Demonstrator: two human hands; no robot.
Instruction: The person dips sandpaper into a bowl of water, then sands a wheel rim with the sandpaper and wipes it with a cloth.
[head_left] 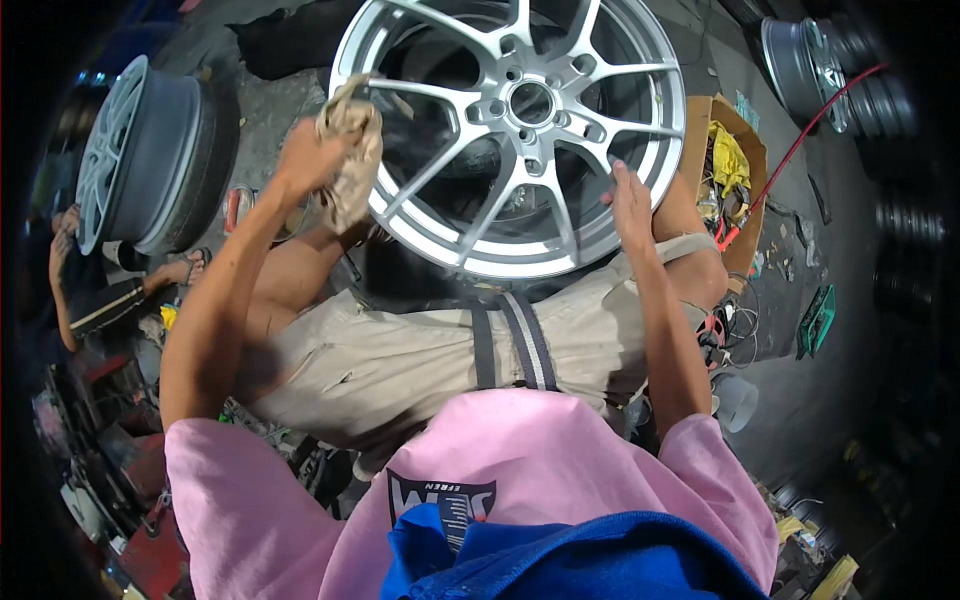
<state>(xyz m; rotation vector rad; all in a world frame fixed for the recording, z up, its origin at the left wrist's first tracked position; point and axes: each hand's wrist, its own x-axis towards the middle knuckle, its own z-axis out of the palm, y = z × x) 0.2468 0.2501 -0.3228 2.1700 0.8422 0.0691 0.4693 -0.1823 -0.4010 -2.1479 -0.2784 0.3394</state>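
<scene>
A silver multi-spoke alloy wheel (530,165) faces up between my knees, with no tire on it. My left hand (308,160) is closed around a crumpled beige rag (352,165) at the wheel's left edge. Part of the rag lies over the rim there, and something dark shows at its top. On the right side of the wheel, my right hand (630,205) grips the outer rim near a spoke end, thumb on top. Some of its fingers are hidden.
At left stands another silver wheel (110,155), with a person's hand (65,225) beside it. A cardboard box (755,150) with a yellow bag is at right, near a red hose (815,120). Further right are more wheels (800,70) and a green tray (817,320).
</scene>
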